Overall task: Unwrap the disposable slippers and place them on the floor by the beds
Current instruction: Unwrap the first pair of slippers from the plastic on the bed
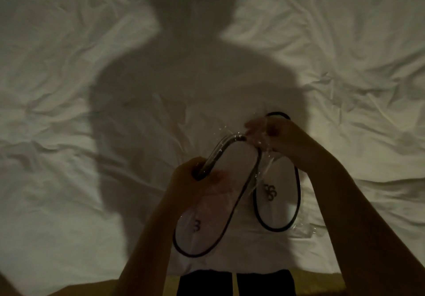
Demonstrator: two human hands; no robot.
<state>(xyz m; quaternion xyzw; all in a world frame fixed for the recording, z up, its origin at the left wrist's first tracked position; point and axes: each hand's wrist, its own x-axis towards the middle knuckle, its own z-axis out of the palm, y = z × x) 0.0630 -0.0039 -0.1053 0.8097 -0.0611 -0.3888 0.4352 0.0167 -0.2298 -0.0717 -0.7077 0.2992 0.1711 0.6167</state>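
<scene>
Slippers [230, 187] in clear wrap: left hand [195, 176] and right hand [273, 134] both grip them.

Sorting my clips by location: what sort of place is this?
Probably a hotel bedroom: a bed with a rumpled white sheet, and logo-printed disposable slippers in clear plastic wrap.

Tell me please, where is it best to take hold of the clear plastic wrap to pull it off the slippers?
Grip the loose, crinkled end of the plastic wrap at the slippers' far end, from above, where the right hand pinches it; elsewhere it lies tight.
</scene>
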